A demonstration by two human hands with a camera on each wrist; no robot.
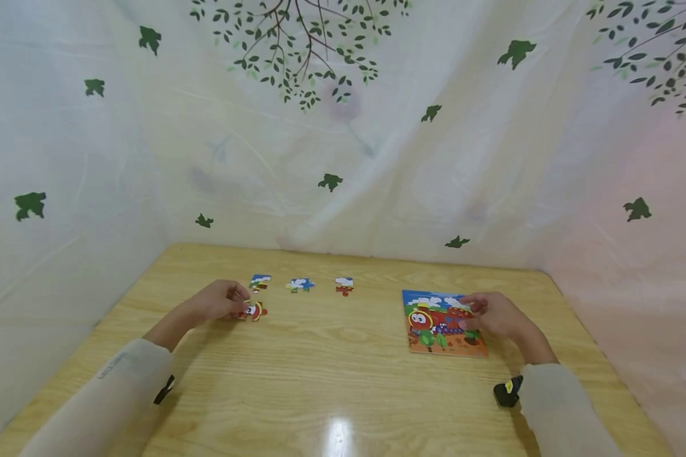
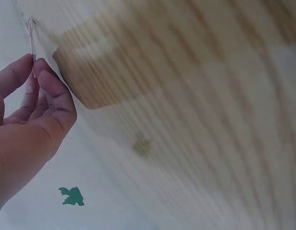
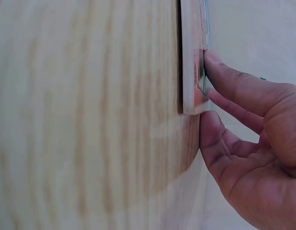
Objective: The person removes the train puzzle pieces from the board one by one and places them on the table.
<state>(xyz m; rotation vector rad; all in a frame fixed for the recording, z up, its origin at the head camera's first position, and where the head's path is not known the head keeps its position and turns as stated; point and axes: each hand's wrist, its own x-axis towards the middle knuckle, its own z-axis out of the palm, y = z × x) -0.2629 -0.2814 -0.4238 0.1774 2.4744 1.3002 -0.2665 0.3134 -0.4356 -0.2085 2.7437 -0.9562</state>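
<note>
Left hand (image 1: 220, 299) has the face piece (image 1: 256, 311) by its left edge only; pinch looks slight. Risk: thin card slipping or twisting out if thumb and finger ease, as most of it juts unsupported past the tips. Second risk: the far-left piece (image 1: 260, 282) lies just beyond, near enough to be nudged if the hand swings far. At the right, a sideways push by the right hand (image 1: 494, 314) could slide the puzzle board (image 1: 443, 350) across the table (image 1: 320, 368); nothing visible braces its left side. A catching fingertip might also lift the picture surface at the edge.

Positions. Face piece: at left side of table, to the right of the left fingertips, thumb and forefinger closed on it, other fingers curled behind. Left wrist view shows it edge-on; contact with table cannot be told.

Board: flat at right, its right edge under the right hand. Right wrist view: one digit touches the top face near the edge, another bent just beside the edge, low by the table; modest gap between. Whether a piece is gripped there, cannot tell.

Middle piece (image 1: 300, 285) and red-bottomed piece (image 1: 344, 285) lie on the far side, well apart from both hands.
</note>
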